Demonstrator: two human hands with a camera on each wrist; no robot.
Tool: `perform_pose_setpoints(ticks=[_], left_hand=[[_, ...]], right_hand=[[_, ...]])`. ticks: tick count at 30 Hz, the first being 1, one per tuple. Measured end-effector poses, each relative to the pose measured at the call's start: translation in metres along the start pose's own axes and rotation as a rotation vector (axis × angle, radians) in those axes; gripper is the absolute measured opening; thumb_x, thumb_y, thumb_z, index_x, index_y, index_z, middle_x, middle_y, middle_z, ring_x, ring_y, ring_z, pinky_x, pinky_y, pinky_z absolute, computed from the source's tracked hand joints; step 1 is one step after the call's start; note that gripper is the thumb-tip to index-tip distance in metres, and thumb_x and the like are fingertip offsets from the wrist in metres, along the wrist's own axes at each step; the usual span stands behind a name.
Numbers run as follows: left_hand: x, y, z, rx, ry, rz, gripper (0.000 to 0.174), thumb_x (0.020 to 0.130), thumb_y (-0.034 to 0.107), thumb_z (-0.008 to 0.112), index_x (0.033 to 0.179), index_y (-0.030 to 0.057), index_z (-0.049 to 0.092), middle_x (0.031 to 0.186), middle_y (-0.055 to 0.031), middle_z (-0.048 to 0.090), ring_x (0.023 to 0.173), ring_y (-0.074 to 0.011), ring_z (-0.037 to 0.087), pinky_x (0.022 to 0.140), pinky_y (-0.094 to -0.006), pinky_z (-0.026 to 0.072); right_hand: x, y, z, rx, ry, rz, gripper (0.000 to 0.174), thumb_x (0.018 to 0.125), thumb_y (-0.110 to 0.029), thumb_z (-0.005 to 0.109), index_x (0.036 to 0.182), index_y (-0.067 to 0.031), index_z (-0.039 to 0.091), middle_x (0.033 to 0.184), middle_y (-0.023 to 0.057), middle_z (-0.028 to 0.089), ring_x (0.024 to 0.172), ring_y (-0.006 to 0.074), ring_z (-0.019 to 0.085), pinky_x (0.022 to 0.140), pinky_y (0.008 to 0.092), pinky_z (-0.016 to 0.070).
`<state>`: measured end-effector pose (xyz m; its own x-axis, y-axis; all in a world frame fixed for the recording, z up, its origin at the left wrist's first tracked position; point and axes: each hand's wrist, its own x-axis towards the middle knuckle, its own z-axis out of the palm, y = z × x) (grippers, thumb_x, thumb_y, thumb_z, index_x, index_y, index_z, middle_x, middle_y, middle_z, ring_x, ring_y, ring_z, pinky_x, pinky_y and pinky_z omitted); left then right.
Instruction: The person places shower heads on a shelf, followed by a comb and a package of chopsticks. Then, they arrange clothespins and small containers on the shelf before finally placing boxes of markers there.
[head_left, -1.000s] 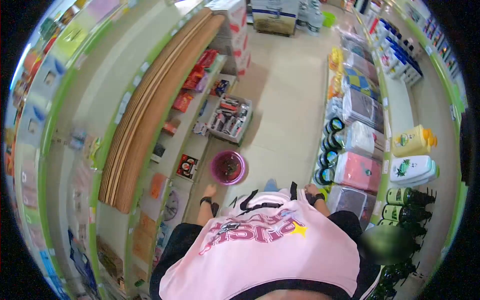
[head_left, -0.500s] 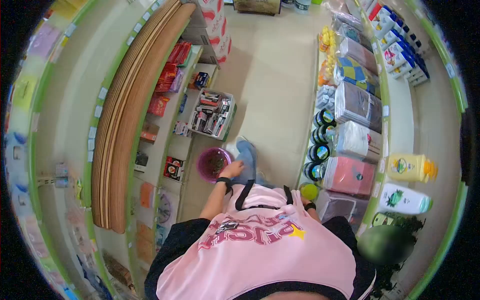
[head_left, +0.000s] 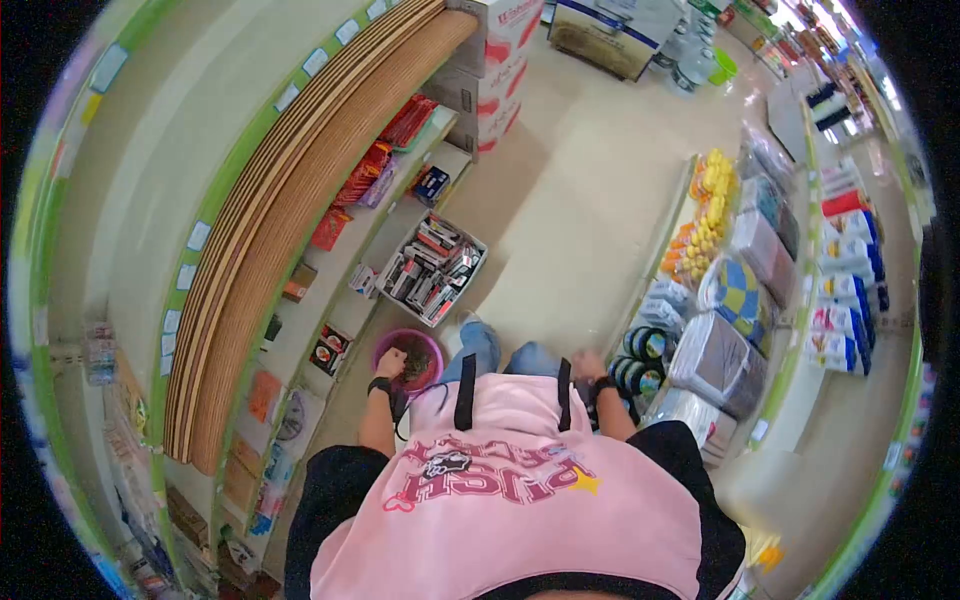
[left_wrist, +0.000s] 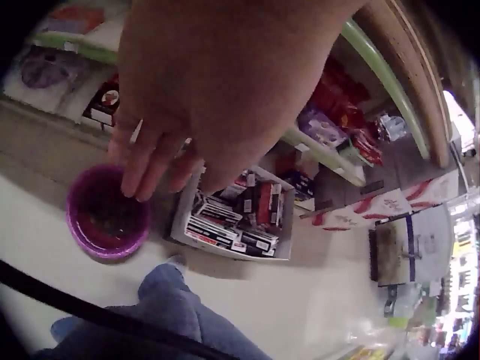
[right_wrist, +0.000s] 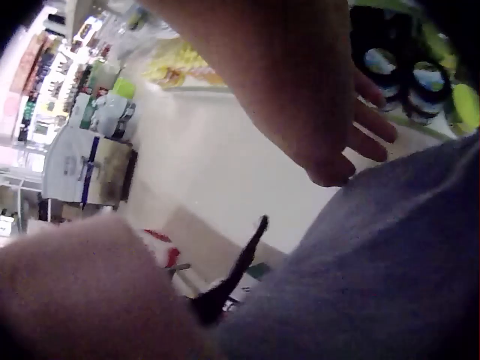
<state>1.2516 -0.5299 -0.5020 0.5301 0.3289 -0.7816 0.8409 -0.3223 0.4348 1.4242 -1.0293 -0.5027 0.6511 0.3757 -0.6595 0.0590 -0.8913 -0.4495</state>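
Observation:
My left hand (head_left: 391,363) hangs over a purple basin (head_left: 438,370) on the floor, overlapping it in the head view. In the left wrist view the loose fingers (left_wrist: 140,166) point down beside the basin's rim, holding nothing. Dark contents and something red lie inside the basin. At my other side, the right hand (head_left: 588,366) hangs near my thigh, close to black-lidded jars (head_left: 632,376) on the low shelf. The right wrist view shows its fingers (right_wrist: 371,129) relaxed, with nothing in them, beside the jeans (right_wrist: 390,247).
A white box (head_left: 480,262) packed with small cartons stands by the left shelving. Stacked cartons (head_left: 490,75) are farther along that side. Bagged textiles (head_left: 722,360) and yellow bottles (head_left: 708,205) line the right shelf. Pale floor (head_left: 570,200) runs between the shelves.
The view has shifted and turned along the aisle. My left hand has swung from before the leg to over the basin. The right hand has swung out beside the thigh.

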Motion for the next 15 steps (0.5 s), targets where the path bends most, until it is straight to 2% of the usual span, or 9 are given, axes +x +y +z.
perform_pose_setpoints(ticks=[1,3,5,6,9,11,13,14,15], left_hand=[[0.016,0.003,0.002,0.128,0.065,0.071,0.035,0.081,0.030,0.048,0.095,-0.0004,0.058,0.096,-0.0231,0.059,0.094,-0.0392,0.055,0.080,-0.0445,0.0439],[0.005,0.058,0.001,0.265,0.075,0.064,0.033,0.081,0.029,0.047,0.097,0.0029,0.058,0.096,-0.0234,0.059,0.094,-0.0403,0.054,0.080,-0.0453,0.0434],[0.045,0.056,0.025,0.207,0.001,0.214,0.032,0.082,0.029,0.046,0.098,0.0043,0.058,0.098,-0.0241,0.057,0.096,-0.0405,0.053,0.082,-0.0459,0.0422],[0.055,0.065,0.037,0.163,-0.021,0.206,0.033,0.083,0.029,0.044,0.098,0.0029,0.057,0.098,-0.0251,0.057,0.095,-0.0406,0.053,0.081,-0.0457,0.0422],[0.067,0.121,0.064,0.103,-0.033,0.273,0.031,0.084,0.027,0.044,0.094,0.0011,0.056,0.096,-0.0244,0.058,0.094,-0.0393,0.054,0.081,-0.0450,0.0424],[0.086,0.144,0.088,0.017,-0.014,0.262,0.028,0.085,0.025,0.046,0.098,0.0010,0.052,0.092,-0.0225,0.059,0.091,-0.0387,0.055,0.078,-0.0443,0.0432],[0.097,0.161,0.109,-0.101,-0.026,0.178,0.027,0.085,0.025,0.046,0.097,0.0011,0.052,0.090,-0.0213,0.060,0.089,-0.0373,0.056,0.076,-0.0427,0.0438],[0.105,0.168,0.118,-0.201,-0.027,0.119,0.027,0.085,0.025,0.046,0.097,0.0013,0.052,0.088,-0.0200,0.060,0.086,-0.0360,0.058,0.075,-0.0411,0.0443],[0.117,0.167,0.133,-0.202,-0.042,0.098,0.027,0.085,0.025,0.046,0.097,0.0013,0.052,0.088,-0.0200,0.060,0.086,-0.0360,0.058,0.075,-0.0411,0.0443]], right_hand=[[0.015,-0.028,-0.030,0.148,0.225,0.080,0.032,0.083,-0.029,0.047,0.093,0.0012,0.055,0.081,0.0194,0.059,0.076,0.0273,0.057,0.069,0.0402,0.0438],[0.081,-0.049,-0.064,0.157,0.285,-0.036,0.029,0.084,-0.027,0.045,0.090,0.0002,0.054,0.080,0.0164,0.060,0.075,0.0256,0.058,0.068,0.0378,0.0453],[0.152,-0.051,-0.072,0.260,0.237,-0.062,0.026,0.085,-0.025,0.043,0.092,-0.0020,0.053,0.080,0.0134,0.060,0.076,0.0223,0.059,0.066,0.0343,0.0466],[0.169,-0.064,-0.080,0.250,0.184,-0.104,0.025,0.086,-0.024,0.043,0.091,-0.0019,0.053,0.079,0.0120,0.060,0.074,0.0202,0.059,0.065,0.0327,0.0468],[0.244,-0.099,-0.094,0.271,0.055,-0.184,0.023,0.086,-0.022,0.045,0.091,-0.0008,0.053,0.076,0.0100,0.059,0.070,0.0174,0.059,0.063,0.0303,0.0473],[0.287,-0.098,-0.074,0.291,-0.039,-0.184,0.023,0.086,-0.021,0.046,0.092,0.0003,0.054,0.074,0.0093,0.059,0.069,0.0167,0.059,0.061,0.0297,0.0476],[0.335,-0.092,-0.044,0.419,-0.170,-0.098,0.025,0.085,-0.019,0.048,0.096,0.0020,0.054,0.076,0.0096,0.060,0.068,0.0172,0.059,0.060,0.0285,0.0487],[0.352,-0.098,-0.035,0.416,-0.189,-0.081,0.025,0.085,-0.019,0.048,0.096,0.0020,0.054,0.076,0.0096,0.060,0.068,0.0172,0.059,0.060,0.0285,0.0487],[0.367,-0.107,-0.023,0.264,-0.223,-0.149,0.027,0.086,-0.020,0.048,0.098,0.0025,0.054,0.078,0.0103,0.061,0.068,0.0172,0.060,0.060,0.0279,0.0494]])
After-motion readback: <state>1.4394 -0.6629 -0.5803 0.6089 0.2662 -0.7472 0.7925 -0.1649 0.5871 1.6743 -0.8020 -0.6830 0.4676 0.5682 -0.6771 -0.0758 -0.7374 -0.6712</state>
